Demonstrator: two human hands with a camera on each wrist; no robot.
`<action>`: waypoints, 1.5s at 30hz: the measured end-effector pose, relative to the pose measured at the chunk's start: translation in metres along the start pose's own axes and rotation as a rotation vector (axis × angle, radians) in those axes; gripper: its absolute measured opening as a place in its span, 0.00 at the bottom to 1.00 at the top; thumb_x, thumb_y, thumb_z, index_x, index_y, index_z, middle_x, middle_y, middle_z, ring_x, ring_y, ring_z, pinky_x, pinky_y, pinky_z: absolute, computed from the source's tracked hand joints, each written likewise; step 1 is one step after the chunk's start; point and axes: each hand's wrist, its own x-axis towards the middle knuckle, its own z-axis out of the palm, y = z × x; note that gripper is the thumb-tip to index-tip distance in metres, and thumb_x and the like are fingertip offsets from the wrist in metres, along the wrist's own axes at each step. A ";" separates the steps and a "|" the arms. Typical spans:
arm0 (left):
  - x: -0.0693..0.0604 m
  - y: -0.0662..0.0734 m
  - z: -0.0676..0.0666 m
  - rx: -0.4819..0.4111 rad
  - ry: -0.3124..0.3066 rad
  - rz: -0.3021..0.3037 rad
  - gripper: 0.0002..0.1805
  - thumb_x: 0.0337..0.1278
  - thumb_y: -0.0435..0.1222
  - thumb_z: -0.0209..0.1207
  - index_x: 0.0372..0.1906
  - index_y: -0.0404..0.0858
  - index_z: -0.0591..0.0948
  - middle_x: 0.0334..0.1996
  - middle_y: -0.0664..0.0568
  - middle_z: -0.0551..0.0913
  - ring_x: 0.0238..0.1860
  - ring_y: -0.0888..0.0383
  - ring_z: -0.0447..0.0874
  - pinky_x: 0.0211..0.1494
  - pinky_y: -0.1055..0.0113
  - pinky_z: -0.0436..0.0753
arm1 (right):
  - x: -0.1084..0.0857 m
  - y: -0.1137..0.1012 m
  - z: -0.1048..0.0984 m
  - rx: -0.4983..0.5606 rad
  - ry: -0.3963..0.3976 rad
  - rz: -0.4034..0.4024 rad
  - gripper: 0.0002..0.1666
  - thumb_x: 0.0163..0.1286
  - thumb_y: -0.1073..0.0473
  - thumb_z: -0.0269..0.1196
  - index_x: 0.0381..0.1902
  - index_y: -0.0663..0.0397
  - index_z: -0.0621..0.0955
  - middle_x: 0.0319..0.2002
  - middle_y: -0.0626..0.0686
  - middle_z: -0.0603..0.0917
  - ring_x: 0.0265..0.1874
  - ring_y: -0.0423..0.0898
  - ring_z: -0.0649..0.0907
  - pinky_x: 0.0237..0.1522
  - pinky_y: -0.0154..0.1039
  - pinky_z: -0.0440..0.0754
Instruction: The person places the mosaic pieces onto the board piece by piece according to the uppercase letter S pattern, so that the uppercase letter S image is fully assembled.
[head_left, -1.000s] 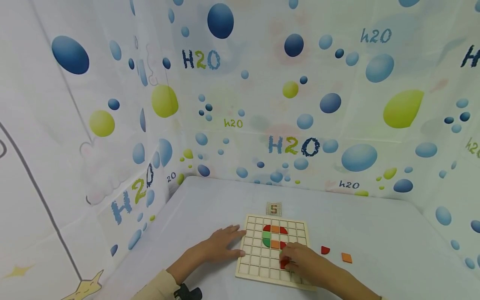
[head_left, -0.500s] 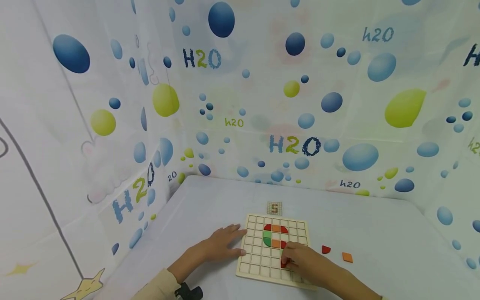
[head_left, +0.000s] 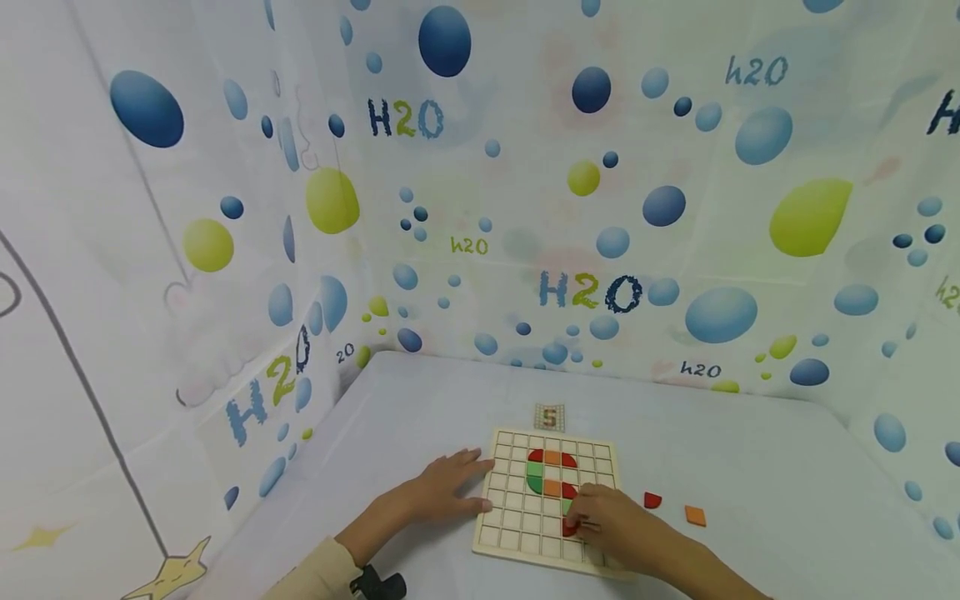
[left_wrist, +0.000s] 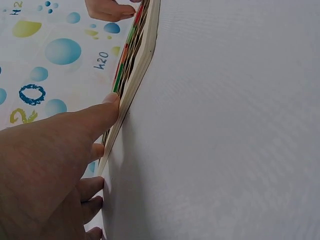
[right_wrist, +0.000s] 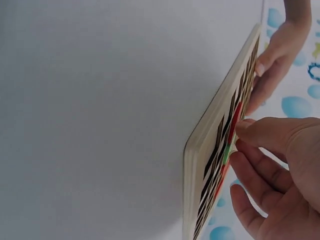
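Note:
A pale wooden grid board (head_left: 517, 537) lies on the white table. Red, orange and green flat tiles sit in its cells in a curved pattern. My left hand (head_left: 442, 490) has its fingers spread, with thumb and fingertips at the board's left edge. In the left wrist view the thumb (left_wrist: 111, 102) touches that edge. My right hand (head_left: 607, 521) is over the board's right half, its fingers loosely bent. A rounded red tile (head_left: 567, 528) lies in a cell under its fingertips; in the right wrist view the thumb (right_wrist: 245, 127) touches this tile. Part of a green tile (head_left: 567, 506) shows beside the fingers.
Right of the board lie a rounded red tile (head_left: 652, 500) and an orange square tile (head_left: 695, 516). A small pattern card (head_left: 550, 417) with an S-like figure stands behind the board. Printed curtains (head_left: 480, 183) enclose the table at the back and sides.
My right fingers have shifted slightly on the board, and more of the green tile shows. The left hand, the board and the loose tiles stay put.

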 end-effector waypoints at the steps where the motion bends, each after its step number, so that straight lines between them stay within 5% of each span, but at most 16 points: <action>1: 0.000 0.000 0.000 0.000 0.001 0.002 0.43 0.70 0.64 0.59 0.81 0.49 0.67 0.82 0.43 0.62 0.83 0.43 0.57 0.83 0.36 0.57 | -0.002 0.004 -0.001 0.010 0.000 0.019 0.08 0.72 0.57 0.71 0.41 0.33 0.87 0.41 0.31 0.79 0.44 0.32 0.79 0.50 0.38 0.86; 6: -0.001 0.002 -0.001 0.008 0.004 0.009 0.43 0.70 0.64 0.59 0.81 0.49 0.68 0.82 0.43 0.63 0.83 0.43 0.57 0.82 0.36 0.58 | -0.020 0.021 -0.016 0.067 0.079 0.082 0.06 0.74 0.55 0.70 0.46 0.39 0.86 0.45 0.35 0.81 0.46 0.36 0.81 0.52 0.42 0.86; 14: -0.002 0.003 -0.002 0.005 0.001 0.009 0.42 0.70 0.64 0.59 0.81 0.48 0.68 0.82 0.43 0.62 0.84 0.43 0.56 0.82 0.36 0.58 | -0.059 0.051 -0.041 0.154 0.227 0.285 0.21 0.70 0.59 0.73 0.59 0.48 0.83 0.54 0.48 0.84 0.50 0.48 0.85 0.51 0.44 0.89; 23: -0.003 0.003 -0.001 0.005 0.004 0.006 0.42 0.70 0.63 0.60 0.81 0.47 0.68 0.82 0.42 0.63 0.83 0.43 0.57 0.82 0.36 0.59 | -0.088 0.097 -0.048 0.326 0.175 0.556 0.37 0.70 0.50 0.73 0.69 0.63 0.76 0.64 0.62 0.82 0.60 0.57 0.82 0.61 0.57 0.85; 33: -0.002 0.003 -0.001 -0.005 0.007 0.011 0.43 0.70 0.63 0.59 0.81 0.46 0.68 0.82 0.42 0.63 0.83 0.42 0.57 0.82 0.36 0.58 | -0.090 0.111 -0.040 0.338 0.144 0.605 0.28 0.68 0.57 0.74 0.61 0.65 0.80 0.55 0.52 0.85 0.53 0.48 0.82 0.61 0.52 0.85; 45: -0.003 0.002 0.001 0.004 0.017 0.015 0.42 0.70 0.64 0.59 0.81 0.47 0.68 0.82 0.42 0.63 0.83 0.43 0.57 0.82 0.36 0.58 | -0.090 0.114 -0.035 0.265 0.178 0.537 0.16 0.69 0.63 0.72 0.52 0.59 0.84 0.46 0.48 0.85 0.46 0.45 0.82 0.50 0.39 0.88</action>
